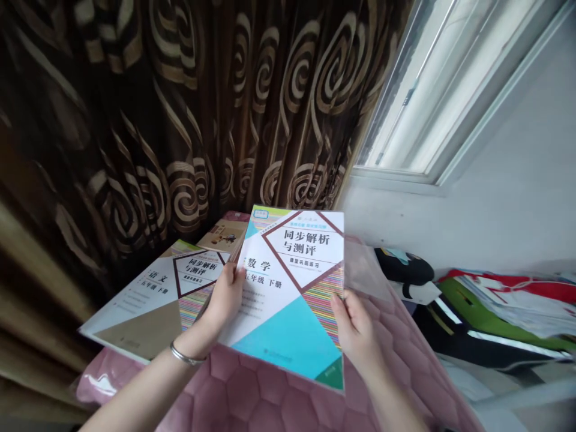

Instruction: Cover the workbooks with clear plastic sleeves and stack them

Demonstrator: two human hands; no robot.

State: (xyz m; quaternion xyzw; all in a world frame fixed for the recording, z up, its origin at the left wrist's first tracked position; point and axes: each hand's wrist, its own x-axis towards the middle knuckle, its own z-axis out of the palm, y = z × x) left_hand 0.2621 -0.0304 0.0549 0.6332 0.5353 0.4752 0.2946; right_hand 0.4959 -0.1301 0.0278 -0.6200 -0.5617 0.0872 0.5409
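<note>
Between both hands I hold a white and turquoise workbook (274, 312), its cover facing me and printed with Chinese characters. My left hand (226, 294), below a silver bangle on the wrist, pinches its left edge with the thumb on the cover. At the right edge, my right hand (353, 321) grips it the same way; the fingers behind are mostly hidden. To the left lies a similar workbook with a tan triangle (144, 324), partly behind my left hand. A brown-covered book (222, 233) lies beyond it, partly covered.
Under the books is a pink quilted surface (270, 396). A dark curtain with swirl patterns (189, 120) hangs behind. At the right are a clear plastic sheet (366, 270), a window frame (400, 177) and a pile of green, black and red items (477, 306).
</note>
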